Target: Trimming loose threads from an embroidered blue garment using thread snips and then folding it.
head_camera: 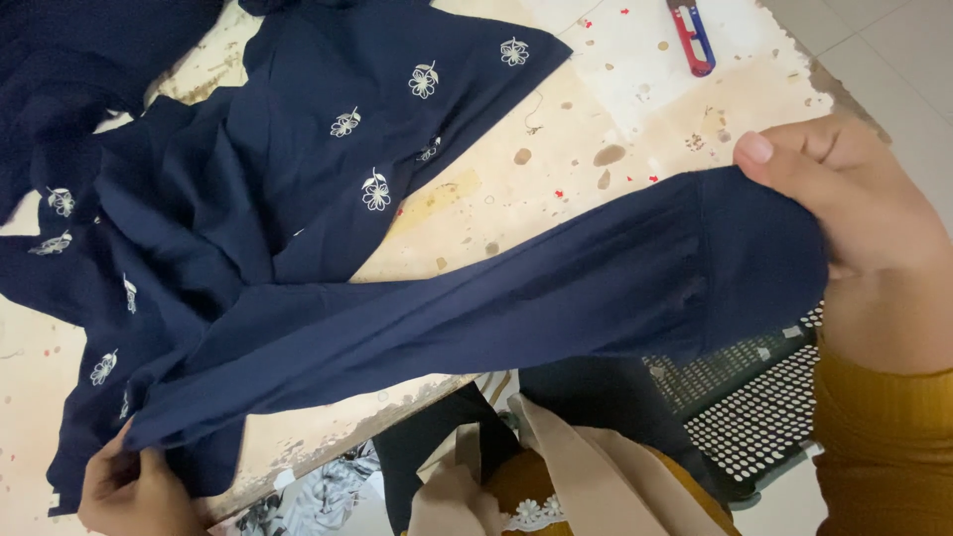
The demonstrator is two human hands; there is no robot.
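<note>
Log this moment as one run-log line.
left hand: grips navy garment hem | right hand: pinches sleeve end | sleeve stretched over worn table

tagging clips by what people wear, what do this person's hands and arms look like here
Both hands are bare: no gloves, rings or watch visible. The right hand has a short, plain thumbnail and comes out of a mustard-yellow ribbed knit sleeve. The left hand shows only at the bottom edge; its wrist and any sleeve are out of frame.
</note>
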